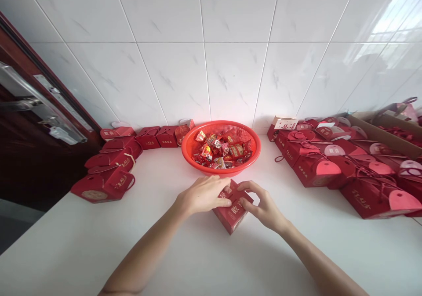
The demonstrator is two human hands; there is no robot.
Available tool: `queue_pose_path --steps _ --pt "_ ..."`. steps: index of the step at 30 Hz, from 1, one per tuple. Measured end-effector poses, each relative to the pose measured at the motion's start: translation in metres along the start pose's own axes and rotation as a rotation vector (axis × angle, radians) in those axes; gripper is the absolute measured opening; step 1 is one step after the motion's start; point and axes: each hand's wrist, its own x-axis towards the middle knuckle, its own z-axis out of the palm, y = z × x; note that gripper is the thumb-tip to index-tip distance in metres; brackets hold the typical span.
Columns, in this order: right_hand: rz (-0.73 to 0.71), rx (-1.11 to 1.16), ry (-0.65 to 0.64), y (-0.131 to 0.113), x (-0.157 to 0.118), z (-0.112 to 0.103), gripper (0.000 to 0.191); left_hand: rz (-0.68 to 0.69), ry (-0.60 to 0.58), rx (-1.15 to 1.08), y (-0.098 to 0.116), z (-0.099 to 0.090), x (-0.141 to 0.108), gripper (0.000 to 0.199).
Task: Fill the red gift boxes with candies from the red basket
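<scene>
A small red box [231,216] with light lettering on its top sits on the white table, just in front of a red plastic basket [253,155] of wrapped candies [217,149]. My left hand [204,195] grips the box's left side, its thumb on the top and its fingers at the back edge. From the right, my right hand [263,203] holds the box's other side, with thumb and fingers curled at the top edges. The two hands are close together but apart. Parts of the box are hidden beneath my fingers.
Red boxes [102,184] line the left and back of the white table [184,261]. Many more red boxes [369,197] with cord handles crowd the right side, beside a cardboard carton [379,133]. A tiled wall rises behind; a dark door with a handle is at left.
</scene>
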Motion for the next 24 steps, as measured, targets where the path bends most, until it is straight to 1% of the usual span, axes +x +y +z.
queue_pose_path --steps 5,10,24 --pt "-0.01 0.028 -0.033 0.0015 0.0015 -0.0028 0.015 -0.018 0.0 -0.007 -0.0002 0.0001 0.001 0.021" --pt "0.007 0.044 -0.069 0.0014 0.0026 -0.0056 0.017 -0.003 -0.002 -0.006 -0.0018 0.0004 0.0029 0.021" --pt "0.024 0.066 -0.119 0.0005 0.0031 -0.0073 0.02 -0.006 -0.023 -0.009 -0.0027 -0.0005 0.0055 0.024"
